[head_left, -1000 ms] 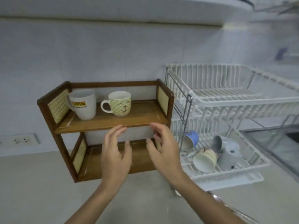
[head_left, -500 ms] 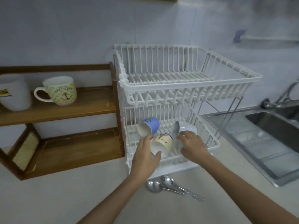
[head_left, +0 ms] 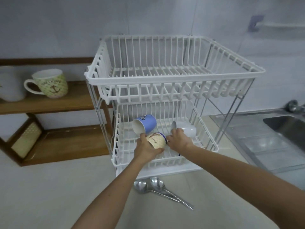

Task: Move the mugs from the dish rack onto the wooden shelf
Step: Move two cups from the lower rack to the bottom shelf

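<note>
A white two-tier dish rack (head_left: pixel 175 80) stands on the counter. In its lower tier lie a blue mug (head_left: pixel 145 124), a cream patterned mug (head_left: pixel 156 140) and a white mug (head_left: pixel 186 128), all on their sides. My left hand (head_left: pixel 146 149) is wrapped around the cream mug. My right hand (head_left: pixel 179 140) rests on the white mug's near end, touching the cream mug's rim; its grip is hidden. The wooden shelf (head_left: pixel 62 103) at left carries a green patterned mug (head_left: pixel 52 85) and a white mug (head_left: pixel 9 86) on its upper board.
Two metal spoons (head_left: pixel 155 187) lie on the counter in front of the rack. A steel sink (head_left: pixel 287 128) with a tap sits at the right. The rack's upper tier and the shelf's lower board (head_left: pixel 66 142) hold nothing.
My view swung from the shelf to the rack. Both hands went from in front of the shelf into the lower tier, and my left hand closed around the cream mug.
</note>
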`<state>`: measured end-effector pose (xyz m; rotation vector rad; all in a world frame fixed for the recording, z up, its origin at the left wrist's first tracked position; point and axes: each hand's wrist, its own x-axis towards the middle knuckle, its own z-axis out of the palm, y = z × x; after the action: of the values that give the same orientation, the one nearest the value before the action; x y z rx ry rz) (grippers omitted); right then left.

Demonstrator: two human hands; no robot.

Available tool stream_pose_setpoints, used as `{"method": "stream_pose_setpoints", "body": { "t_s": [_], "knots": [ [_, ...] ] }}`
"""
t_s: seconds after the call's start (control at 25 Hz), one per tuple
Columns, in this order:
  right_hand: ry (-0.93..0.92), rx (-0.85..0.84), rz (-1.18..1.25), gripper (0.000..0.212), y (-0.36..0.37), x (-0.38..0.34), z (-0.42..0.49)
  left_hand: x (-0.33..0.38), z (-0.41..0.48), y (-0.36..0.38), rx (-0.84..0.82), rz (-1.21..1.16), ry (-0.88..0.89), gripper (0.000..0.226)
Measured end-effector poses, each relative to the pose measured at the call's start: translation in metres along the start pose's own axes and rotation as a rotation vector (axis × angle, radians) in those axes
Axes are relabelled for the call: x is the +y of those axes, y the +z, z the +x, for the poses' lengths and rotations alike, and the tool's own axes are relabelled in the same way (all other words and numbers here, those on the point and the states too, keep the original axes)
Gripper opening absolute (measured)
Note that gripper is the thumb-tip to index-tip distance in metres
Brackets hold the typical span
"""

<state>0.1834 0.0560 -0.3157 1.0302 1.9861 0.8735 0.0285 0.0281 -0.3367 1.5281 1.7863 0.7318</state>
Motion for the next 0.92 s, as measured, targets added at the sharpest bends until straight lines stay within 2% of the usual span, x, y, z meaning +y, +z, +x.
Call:
{"method": "stream_pose_setpoints", "body": {
  "t_s": [0.12, 0.24, 0.4, 0.44, 0.52, 0.6, 0.72, 0.92],
  "knots": [
    [0.073, 0.014, 0.088, 0.042, 0.0, 0.004, -0.002, 0.001, -0.001, -0.001, 0.062, 0.061, 0.0, 0.087],
    [0.175, 0.019, 0.289, 0.057, -0.008, 0.02, -0.015, 0.003, -0.009, -0.007, 0.148, 0.076, 0.039, 0.08],
    [0.257, 0.0, 0.594, 0.078, -0.007, 0.05, -0.046, 0.018, -0.024, -0.022, 0.252, -0.036, 0.177, 0.083],
    [0.288, 0.006, 0.771, 0.078, -0.003, 0.056, -0.054, 0.024, -0.03, -0.03, 0.29, -0.073, 0.194, 0.083],
    [0.377, 0.05, 1.303, 0.071, 0.001, 0.065, -0.07, 0.035, -0.044, -0.055, 0.306, -0.11, 0.219, 0.081],
    [0.418, 0.145, 1.766, 0.066, -0.003, 0.064, -0.085, 0.037, -0.065, -0.085, 0.215, -0.077, 0.255, 0.077],
    [0.205, 0.247, 2.061, 0.068, -0.017, 0.044, -0.099, 0.021, -0.106, -0.128, -0.002, -0.041, 0.308, 0.073],
    [-0.179, 0.239, 2.092, 0.059, -0.089, -0.001, -0.105, -0.037, -0.154, -0.207, -0.251, 0.164, 0.206, 0.076]
  ]
}}
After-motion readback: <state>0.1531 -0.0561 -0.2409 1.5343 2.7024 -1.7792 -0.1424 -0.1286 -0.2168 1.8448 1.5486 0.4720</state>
